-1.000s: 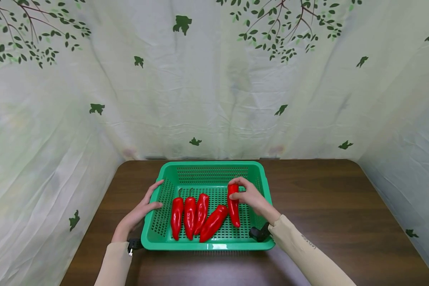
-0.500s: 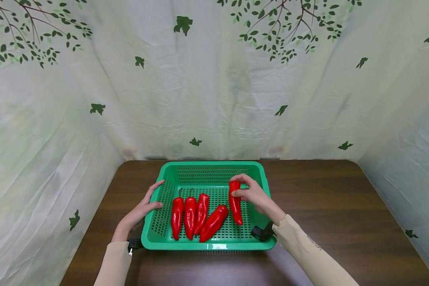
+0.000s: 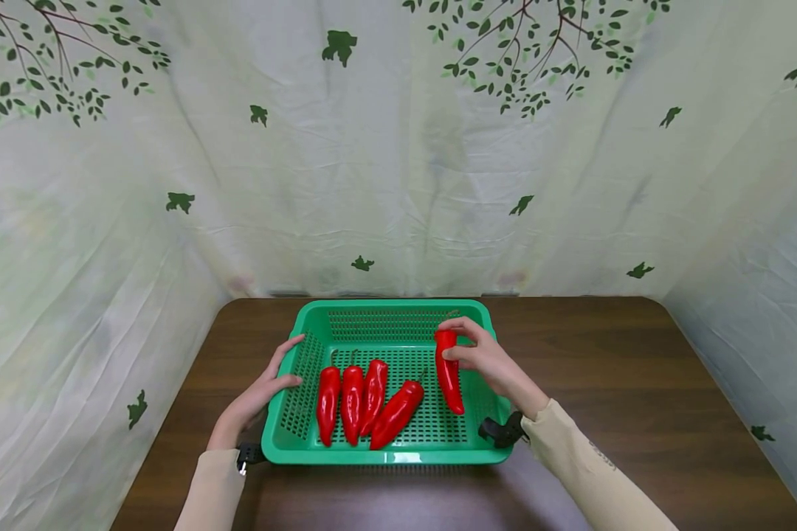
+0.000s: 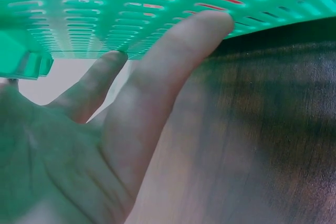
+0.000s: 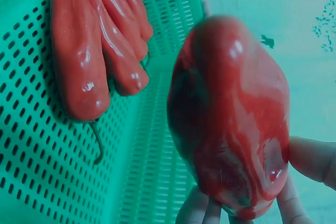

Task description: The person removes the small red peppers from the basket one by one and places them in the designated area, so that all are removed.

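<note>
A green perforated plastic basket stands on the table. My right hand pinches a long red pepper near its stem end, over the right part of the basket. In the right wrist view this glossy pepper fills the middle, tip toward the camera, with fingers and thumb round its far end. My left hand rests against the basket's left side, fingers spread. The left wrist view has its extended thumb and a finger touching the slotted outer wall.
Inside the basket several more red peppers lie: upright-aligned ones at the left and a slanted pepper beside them. The brown wooden table reaches back to a pale leaf-print curtain. A black wrist camera overlaps the basket's front right corner.
My right hand has carried the pepper to the right and slightly up in the head view, away from the slanted pepper, its lower end swinging right. The left hand and basket stay put.
</note>
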`<state>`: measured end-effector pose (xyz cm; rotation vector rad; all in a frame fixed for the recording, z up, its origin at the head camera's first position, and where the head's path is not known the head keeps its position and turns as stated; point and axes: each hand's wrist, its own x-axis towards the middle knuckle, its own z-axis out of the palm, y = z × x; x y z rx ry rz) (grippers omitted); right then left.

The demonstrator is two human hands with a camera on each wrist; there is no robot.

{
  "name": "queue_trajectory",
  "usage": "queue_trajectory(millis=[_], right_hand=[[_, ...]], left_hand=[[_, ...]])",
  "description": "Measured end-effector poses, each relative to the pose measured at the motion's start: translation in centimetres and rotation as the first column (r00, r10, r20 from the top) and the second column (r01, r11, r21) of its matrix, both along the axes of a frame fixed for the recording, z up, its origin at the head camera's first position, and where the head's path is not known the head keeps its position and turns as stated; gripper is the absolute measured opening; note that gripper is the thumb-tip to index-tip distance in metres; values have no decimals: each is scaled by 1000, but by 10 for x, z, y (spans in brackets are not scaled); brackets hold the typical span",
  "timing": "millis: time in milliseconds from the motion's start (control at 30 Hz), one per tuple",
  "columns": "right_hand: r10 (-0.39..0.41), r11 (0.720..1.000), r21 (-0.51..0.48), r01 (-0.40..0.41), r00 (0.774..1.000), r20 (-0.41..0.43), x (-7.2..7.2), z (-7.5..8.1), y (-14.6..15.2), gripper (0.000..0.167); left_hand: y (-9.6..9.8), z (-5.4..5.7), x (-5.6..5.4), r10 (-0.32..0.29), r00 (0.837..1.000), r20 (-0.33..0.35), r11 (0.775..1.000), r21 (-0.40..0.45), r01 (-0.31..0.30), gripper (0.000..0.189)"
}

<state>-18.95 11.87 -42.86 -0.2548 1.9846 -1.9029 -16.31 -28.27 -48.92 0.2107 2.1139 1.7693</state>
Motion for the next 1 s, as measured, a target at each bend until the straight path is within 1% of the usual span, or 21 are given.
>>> queue_trajectory(millis=[333,467,667,800,1000], right_hand=[[-5,1000,-17,5,1000,-19,1,6,15,41],[-15,1000,-22,14,1000,-25,0,8,21,41],[-20,999,-35,18,999,-44,-1,9,32,43],[-25,999,-46,23,998,-50,-2,8,39,45],[-39,999,-28,37,997,-72,-3,7,51,45]], left_hand=[[2,0,0,6,1000,24,1000,10,-6,70],[3,1,1,20,1000,23,1000,-12,-20,69],[3,-1,1,45,999,24,998,-51,-44,70],[3,-2,0,56,998,25,997,-60,-55,70],[3,-2,-1,51,998,27,997,-59,-49,71]])
